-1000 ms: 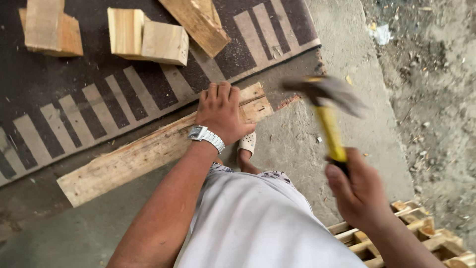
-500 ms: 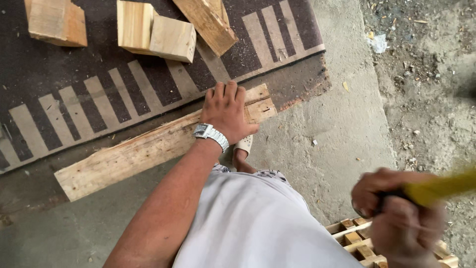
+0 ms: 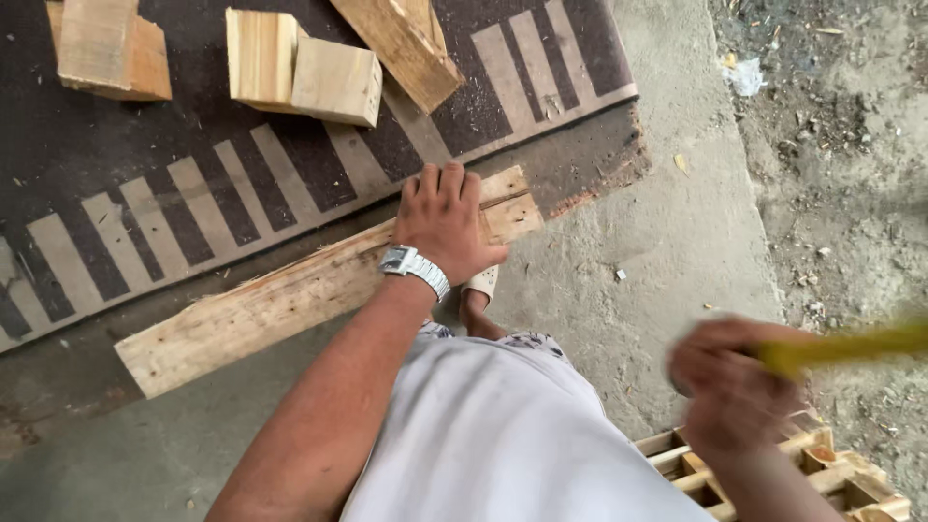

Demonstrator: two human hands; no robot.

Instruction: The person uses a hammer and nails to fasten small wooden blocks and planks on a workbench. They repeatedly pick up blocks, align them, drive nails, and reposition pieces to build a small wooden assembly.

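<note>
My left hand (image 3: 447, 224) is flat, palm down, pressing on the long plank (image 3: 290, 295) that lies on the floor. The hand sits near the plank's far end, fingers spread and pointing away from me, and most of the board runs off to the left of it, past my wrist with the silver watch (image 3: 414, 267). My sandal (image 3: 480, 285) is tucked right against the plank's near edge, just below that hand.

My right hand (image 3: 730, 387) is well off to the right and closer to me, clenched around a yellow handle (image 3: 846, 346) that sticks out to the right. It's all motion blur there, so I can't see the end of the tool at all. That hand is well apart from the plank, and just below it is the corner of a wooden pallet (image 3: 822, 464).

Past my left hand, the plank lies along the edge of a dark striped mat (image 3: 193, 193), and further out on the mat are some chunky wood blocks (image 3: 309, 72) and another board (image 3: 401, 43) lying at an angle.
</note>
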